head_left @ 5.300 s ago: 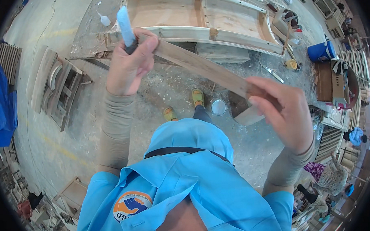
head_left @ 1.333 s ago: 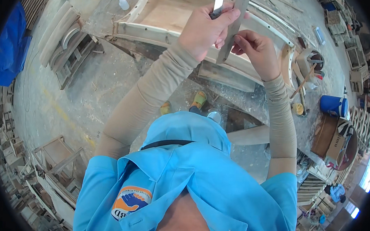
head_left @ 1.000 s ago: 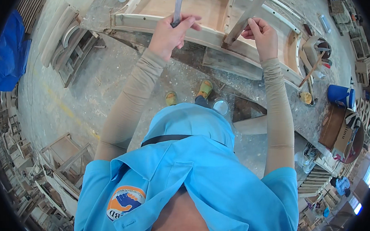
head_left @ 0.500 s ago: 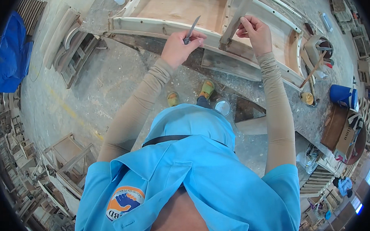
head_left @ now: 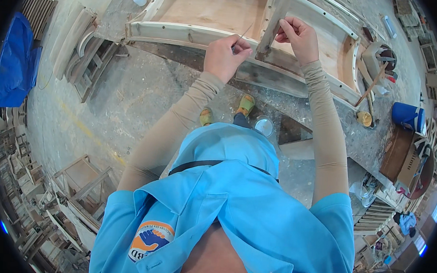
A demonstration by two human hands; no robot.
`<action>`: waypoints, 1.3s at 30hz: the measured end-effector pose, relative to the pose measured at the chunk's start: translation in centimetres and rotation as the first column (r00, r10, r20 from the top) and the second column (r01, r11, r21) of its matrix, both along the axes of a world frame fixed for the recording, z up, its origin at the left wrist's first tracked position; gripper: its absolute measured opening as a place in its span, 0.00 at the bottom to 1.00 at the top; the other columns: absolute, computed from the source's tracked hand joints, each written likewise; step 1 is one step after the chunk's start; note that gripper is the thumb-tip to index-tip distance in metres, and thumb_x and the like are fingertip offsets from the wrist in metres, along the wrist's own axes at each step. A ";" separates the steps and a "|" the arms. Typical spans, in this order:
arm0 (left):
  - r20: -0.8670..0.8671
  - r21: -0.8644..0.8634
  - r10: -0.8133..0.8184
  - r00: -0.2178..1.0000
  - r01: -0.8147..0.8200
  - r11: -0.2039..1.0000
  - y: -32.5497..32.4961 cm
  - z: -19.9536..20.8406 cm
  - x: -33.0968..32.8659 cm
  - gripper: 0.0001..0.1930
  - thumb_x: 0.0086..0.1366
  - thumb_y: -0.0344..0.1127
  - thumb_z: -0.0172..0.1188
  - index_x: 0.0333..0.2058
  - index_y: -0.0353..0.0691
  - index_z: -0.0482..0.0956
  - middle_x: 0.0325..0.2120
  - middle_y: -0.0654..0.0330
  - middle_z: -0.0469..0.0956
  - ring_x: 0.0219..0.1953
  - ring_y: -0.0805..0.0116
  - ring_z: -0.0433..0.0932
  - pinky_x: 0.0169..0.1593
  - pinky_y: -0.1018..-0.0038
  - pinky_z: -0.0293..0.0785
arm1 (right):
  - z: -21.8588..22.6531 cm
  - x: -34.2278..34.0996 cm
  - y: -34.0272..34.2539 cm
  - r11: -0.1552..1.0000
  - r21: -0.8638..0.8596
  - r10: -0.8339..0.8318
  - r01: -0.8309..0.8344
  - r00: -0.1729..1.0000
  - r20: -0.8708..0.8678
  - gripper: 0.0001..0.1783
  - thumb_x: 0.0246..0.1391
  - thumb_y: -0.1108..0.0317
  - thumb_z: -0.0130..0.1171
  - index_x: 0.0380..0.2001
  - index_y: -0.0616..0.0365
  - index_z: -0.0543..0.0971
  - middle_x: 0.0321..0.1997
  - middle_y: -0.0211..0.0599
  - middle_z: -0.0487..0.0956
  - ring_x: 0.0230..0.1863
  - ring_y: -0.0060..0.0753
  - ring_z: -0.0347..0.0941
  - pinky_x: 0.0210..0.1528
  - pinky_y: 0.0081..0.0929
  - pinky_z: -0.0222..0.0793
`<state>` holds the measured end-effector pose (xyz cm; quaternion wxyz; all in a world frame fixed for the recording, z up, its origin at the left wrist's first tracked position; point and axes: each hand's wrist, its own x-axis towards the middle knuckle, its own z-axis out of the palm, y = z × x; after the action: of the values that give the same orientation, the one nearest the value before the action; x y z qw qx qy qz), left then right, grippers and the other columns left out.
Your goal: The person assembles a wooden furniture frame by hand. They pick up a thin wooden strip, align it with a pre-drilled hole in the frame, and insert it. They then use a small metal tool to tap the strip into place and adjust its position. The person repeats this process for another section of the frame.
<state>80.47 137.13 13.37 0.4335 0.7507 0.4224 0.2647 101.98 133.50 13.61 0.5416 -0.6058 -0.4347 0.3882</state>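
Pinched wooden strip (head_left: 274,25) in right hand (head_left: 301,41), over curved wooden frame (head_left: 185,33), hiding part of it; clasped knife (head_left: 246,31) in left hand (head_left: 223,58), just left of strip. Included white bottle (head_left: 138,0) at far left, yellow cup (head_left: 364,119) and blue bucket (head_left: 407,117) at right.

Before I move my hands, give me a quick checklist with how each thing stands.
1. Left hand has a grip on the blade: ok.
2. Blade's flat face in view: not ok, it shows edge-on.
3. Right hand has a grip on the wooden strip: ok.
4. Strip's lower end resting on the wooden frame: cannot tell.
5. White bottle away from both hands: ok.
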 end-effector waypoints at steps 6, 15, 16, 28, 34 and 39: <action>-0.038 0.077 0.006 0.999 -0.003 0.997 -0.5 0.1 1.0 0.09 0.53 0.36 0.67 0.31 0.38 0.82 0.22 0.61 0.81 0.23 0.74 0.76 0.31 0.76 0.74 | -0.2 -0.1 0.1 0.999 0.035 -0.001 0.001 1.000 0.020 0.13 0.60 0.66 0.56 0.35 0.68 0.78 0.26 0.33 0.79 0.25 0.21 0.76 0.31 0.18 0.76; -0.074 0.149 0.052 0.996 -0.040 0.988 -1.0 -0.2 2.0 0.08 0.53 0.35 0.67 0.29 0.39 0.82 0.22 0.61 0.81 0.22 0.70 0.78 0.30 0.75 0.73 | -0.1 -0.3 0.1 0.996 0.083 0.013 -0.017 0.999 0.038 0.13 0.60 0.66 0.56 0.35 0.69 0.78 0.25 0.33 0.78 0.25 0.20 0.76 0.30 0.17 0.75; -0.078 0.152 0.052 0.996 -0.040 0.988 -1.0 -0.1 2.0 0.07 0.53 0.35 0.67 0.29 0.39 0.82 0.22 0.61 0.81 0.23 0.70 0.78 0.30 0.75 0.73 | -0.2 -0.3 0.1 0.996 0.082 0.017 -0.020 0.999 0.040 0.13 0.60 0.66 0.56 0.35 0.69 0.78 0.25 0.33 0.78 0.25 0.20 0.76 0.30 0.17 0.75; -0.051 0.190 0.059 0.997 -0.049 0.981 -1.1 -0.6 2.2 0.07 0.53 0.32 0.66 0.27 0.36 0.79 0.23 0.59 0.82 0.23 0.69 0.79 0.30 0.74 0.74 | -0.6 -0.4 0.0 0.995 0.099 0.030 -0.026 0.999 -0.045 0.12 0.60 0.67 0.55 0.36 0.69 0.78 0.26 0.34 0.79 0.25 0.20 0.75 0.30 0.17 0.75; -0.051 0.169 0.076 0.996 -0.066 0.983 -1.4 -0.3 2.2 0.08 0.54 0.32 0.67 0.27 0.34 0.79 0.23 0.59 0.82 0.23 0.70 0.79 0.30 0.75 0.74 | -0.8 -0.4 0.0 0.991 0.135 0.029 -0.024 0.999 -0.033 0.12 0.61 0.68 0.55 0.36 0.69 0.78 0.26 0.33 0.79 0.25 0.20 0.75 0.30 0.18 0.75; -0.031 0.157 0.072 0.997 -0.066 0.985 -1.4 -0.5 2.3 0.08 0.53 0.32 0.67 0.27 0.34 0.78 0.23 0.59 0.81 0.22 0.70 0.78 0.29 0.75 0.73 | -0.7 -0.6 0.0 0.993 0.116 0.030 -0.025 0.999 -0.044 0.11 0.62 0.67 0.54 0.37 0.68 0.77 0.27 0.31 0.78 0.26 0.20 0.74 0.32 0.18 0.74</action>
<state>82.73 135.78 12.91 0.3561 0.7720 0.4341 0.2979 101.42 133.48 12.94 0.5799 -0.5584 -0.4524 0.3837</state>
